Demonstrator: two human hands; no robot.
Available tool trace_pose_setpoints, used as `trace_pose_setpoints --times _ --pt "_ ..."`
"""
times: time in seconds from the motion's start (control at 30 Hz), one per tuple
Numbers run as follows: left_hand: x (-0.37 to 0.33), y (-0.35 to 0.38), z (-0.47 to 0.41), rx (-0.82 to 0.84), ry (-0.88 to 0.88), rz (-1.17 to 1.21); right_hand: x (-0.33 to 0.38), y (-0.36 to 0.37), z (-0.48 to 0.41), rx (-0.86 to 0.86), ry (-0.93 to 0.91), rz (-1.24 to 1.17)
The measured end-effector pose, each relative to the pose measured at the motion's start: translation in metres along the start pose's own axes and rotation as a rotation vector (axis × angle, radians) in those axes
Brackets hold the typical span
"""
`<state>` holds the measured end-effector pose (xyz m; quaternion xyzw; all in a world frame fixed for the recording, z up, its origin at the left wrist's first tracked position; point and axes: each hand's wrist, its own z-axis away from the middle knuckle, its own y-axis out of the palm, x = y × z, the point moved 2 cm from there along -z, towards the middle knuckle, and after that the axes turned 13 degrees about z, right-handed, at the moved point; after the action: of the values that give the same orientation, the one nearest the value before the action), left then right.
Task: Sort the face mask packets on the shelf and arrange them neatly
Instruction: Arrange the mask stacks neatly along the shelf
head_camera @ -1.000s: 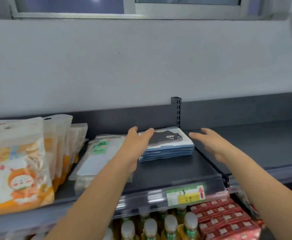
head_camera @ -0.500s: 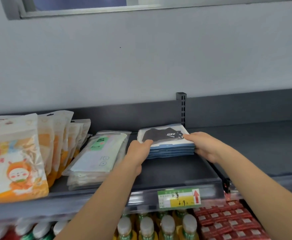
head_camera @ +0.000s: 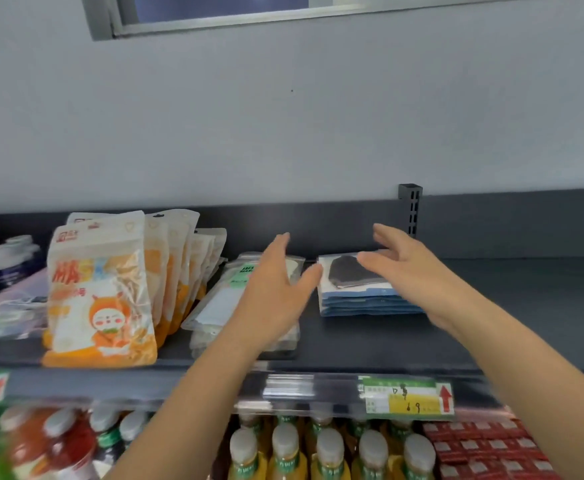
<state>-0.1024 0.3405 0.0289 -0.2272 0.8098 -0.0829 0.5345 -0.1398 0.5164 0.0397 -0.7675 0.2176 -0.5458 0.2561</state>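
Note:
A flat stack of blue packets with a black mask pictured on top (head_camera: 353, 289) lies on the dark shelf (head_camera: 491, 334). My right hand (head_camera: 412, 268) hovers just above and over its right part, fingers spread, holding nothing. My left hand (head_camera: 276, 289) is open in front of a leaning pile of clear packets with green labels (head_camera: 221, 299), its thumb near the blue stack's left edge. Orange and white cartoon mask pouches (head_camera: 103, 292) stand upright in a row to the left.
More packets, blurred, lie at the far left (head_camera: 3, 278). A slotted upright post (head_camera: 411, 206) stands behind the blue stack. The shelf's front rail carries a yellow price tag (head_camera: 406, 400). Bottles (head_camera: 328, 455) and red boxes (head_camera: 484, 452) fill the shelf below.
Both hands gripped the blue stack's sides half a second ago; now they have let go and lifted, fingers spread. The camera has swung left, showing more of the orange pouches.

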Motion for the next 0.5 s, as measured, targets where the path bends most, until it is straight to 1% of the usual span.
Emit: trace_pose_setpoints --times 0.07,0.13,0.23,0.33,0.4,0.5 --pt "0.018 -0.035 -0.002 -0.086 -0.026 -0.1 0.021 0.025 0.014 0.144 -0.04 -0.079" --pt "0.04 -0.059 -0.002 -0.125 -0.092 -0.218 0.032 0.05 0.026 0.256 -0.022 -0.147" --pt "0.072 -0.075 0.001 -0.083 -0.156 -0.338 0.034 0.08 0.037 0.337 -0.005 -0.196" --pt "0.092 -0.079 0.008 -0.047 -0.191 -0.312 0.032 0.096 0.042 0.308 0.024 -0.115" --pt "0.097 -0.076 0.014 -0.051 -0.191 -0.307 0.031 0.1 0.044 0.233 -0.015 0.015" --pt "0.1 -0.067 0.021 -0.059 -0.225 -0.296 0.033 0.105 0.048 0.203 -0.025 0.17"
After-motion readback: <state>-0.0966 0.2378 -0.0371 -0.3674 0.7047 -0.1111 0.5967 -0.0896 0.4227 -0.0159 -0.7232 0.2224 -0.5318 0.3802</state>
